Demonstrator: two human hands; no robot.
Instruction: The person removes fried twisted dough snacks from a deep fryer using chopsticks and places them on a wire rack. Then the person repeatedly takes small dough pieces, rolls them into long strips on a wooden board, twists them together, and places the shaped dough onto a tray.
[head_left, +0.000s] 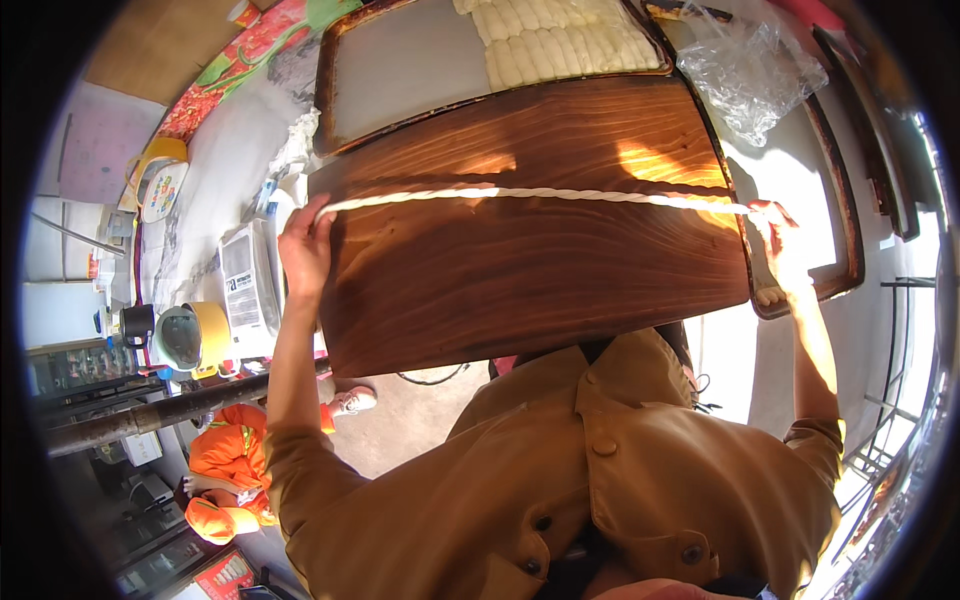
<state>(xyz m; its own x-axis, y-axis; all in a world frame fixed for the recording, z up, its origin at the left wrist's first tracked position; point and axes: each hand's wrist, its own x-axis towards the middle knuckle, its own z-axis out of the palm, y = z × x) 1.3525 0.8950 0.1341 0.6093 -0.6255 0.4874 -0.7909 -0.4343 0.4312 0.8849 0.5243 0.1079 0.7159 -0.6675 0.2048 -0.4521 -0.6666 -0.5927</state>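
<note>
A long twisted rope of white dough (540, 193) stretches above a brown wooden board (525, 277), its shadow falling on the wood behind it. My left hand (306, 247) pinches one end at the board's left edge. At the right edge, my right hand (780, 236) grips the other end, partly washed out by sunlight. Beyond the board lies a metal baking tray (405, 75). Rows of pale dough pieces (570, 52) fill the right part of that tray.
To the right, another tray (846, 195) holds small dough pieces (770, 295) at its near corner, with a clear plastic bag (750, 67) at its far end. Left are a printed package (251, 289) and a yellow-rimmed container (202, 337). A person in orange clothing (232, 450) is at lower left.
</note>
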